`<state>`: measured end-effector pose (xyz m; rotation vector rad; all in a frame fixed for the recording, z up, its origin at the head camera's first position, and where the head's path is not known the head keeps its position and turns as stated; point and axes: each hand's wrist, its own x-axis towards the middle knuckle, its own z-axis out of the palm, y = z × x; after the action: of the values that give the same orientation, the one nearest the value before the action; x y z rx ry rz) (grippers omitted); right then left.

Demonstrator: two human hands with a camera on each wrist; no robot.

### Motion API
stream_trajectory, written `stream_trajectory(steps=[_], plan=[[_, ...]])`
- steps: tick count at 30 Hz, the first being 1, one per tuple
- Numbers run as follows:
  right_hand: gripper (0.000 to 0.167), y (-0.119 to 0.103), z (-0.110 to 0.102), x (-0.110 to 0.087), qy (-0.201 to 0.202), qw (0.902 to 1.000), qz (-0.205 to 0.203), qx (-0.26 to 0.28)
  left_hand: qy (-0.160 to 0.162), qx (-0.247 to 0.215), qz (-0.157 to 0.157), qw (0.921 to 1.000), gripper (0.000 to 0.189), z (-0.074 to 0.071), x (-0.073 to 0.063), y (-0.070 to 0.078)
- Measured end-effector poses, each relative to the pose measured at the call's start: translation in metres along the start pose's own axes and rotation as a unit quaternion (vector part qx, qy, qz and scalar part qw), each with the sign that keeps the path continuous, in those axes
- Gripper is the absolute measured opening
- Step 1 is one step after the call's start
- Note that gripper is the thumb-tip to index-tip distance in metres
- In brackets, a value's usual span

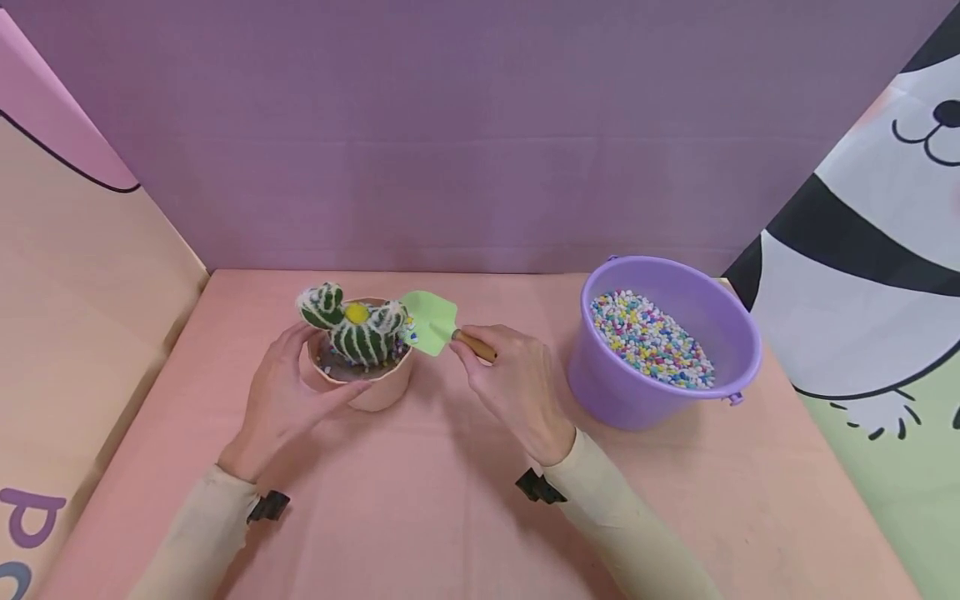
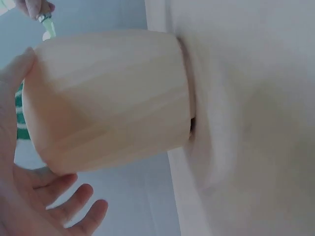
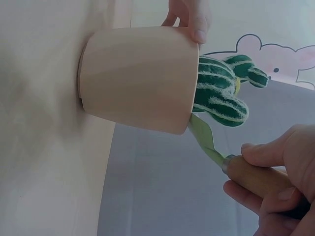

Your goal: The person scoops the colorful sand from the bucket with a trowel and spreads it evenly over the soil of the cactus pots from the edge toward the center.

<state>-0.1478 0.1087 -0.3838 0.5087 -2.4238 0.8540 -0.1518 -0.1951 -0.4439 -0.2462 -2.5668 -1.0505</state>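
Observation:
A green knitted-looking cactus (image 1: 362, 343) with white stripes and a yellow flower stands in a pale peach flower pot (image 1: 384, 390). Thumb and fingers of my left hand (image 1: 281, 404) hold the pot at its rim from the left and front. With my right hand (image 1: 519, 385) I grip the wooden handle of a small garden trowel (image 1: 437, 320), seen close up in the right wrist view. Its light green blade reaches to the pot's right rim, and some coloured pebbles (image 1: 410, 330) lie at the tip. More pebbles show around the cactus base inside the pot.
A purple bucket (image 1: 611, 396) with small multicoloured pebbles (image 1: 652, 340) in it stands to the right on the pink table (image 1: 420, 517). A purple wall (image 1: 465, 150) rises behind the table, and printed panels flank it on both sides.

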Motion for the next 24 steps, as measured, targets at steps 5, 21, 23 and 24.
stream_trajectory(steps=[5, 21, 23, 24], plan=[[0.019, 0.000, 0.001, -0.001, 0.005, 0.9999, -0.008, -0.005, -0.049, -0.051, 0.035, 0.9969, 0.096, -0.005, 0.007, -0.008], [0.017, 0.000, 0.000, -0.002, 0.021, 0.9997, -0.013, 0.004, -0.081, -0.076, 0.013, 0.9938, 0.102, -0.004, 0.008, -0.013], [0.018, -0.001, 0.000, -0.002, 0.022, 0.9996, -0.016, 0.000, -0.076, -0.072, 0.009, 0.9945, 0.103, -0.003, 0.007, -0.013], [0.018, 0.000, -0.001, -0.002, 0.024, 0.9995, -0.019, -0.001, -0.073, -0.068, 0.009, 0.9950, 0.103, -0.003, 0.006, -0.012]])
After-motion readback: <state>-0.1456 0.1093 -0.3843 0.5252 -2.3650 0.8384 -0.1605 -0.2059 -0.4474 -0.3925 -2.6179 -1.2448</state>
